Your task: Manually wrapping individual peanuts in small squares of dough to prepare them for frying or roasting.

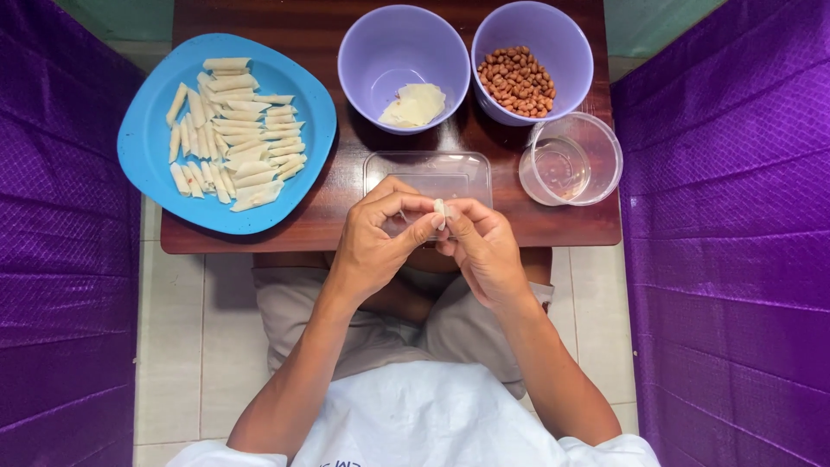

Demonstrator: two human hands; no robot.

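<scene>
Roll (pixel 440 210): small, pale, pinched between fingertips of left hand (pixel 373 246) and right hand (pixel 486 251), both grips closed on it, above clear tray (pixel 428 173) on desk (pixel 328 212).

I'm at home, sitting on the floor — a domestic food-preparation corner rather than a professional kitchen. My crossed legs rest on pale floor tiles (pixel 173 346), tucked under a low, dark wooden surface (pixel 303 26). On either side hangs purple quilted fabric (pixel 726 259), the kind that covers household furniture or bedding. The ware is ordinary home plastic — a blue plate (pixel 143 147) stacked with small rolled pastry pieces (pixel 233 130), two lilac bowls (pixel 363 52), one of them holding peanuts (pixel 517 80), a clear round cup (pixel 596 164) and a clear rectangular tray (pixel 467 173).
</scene>
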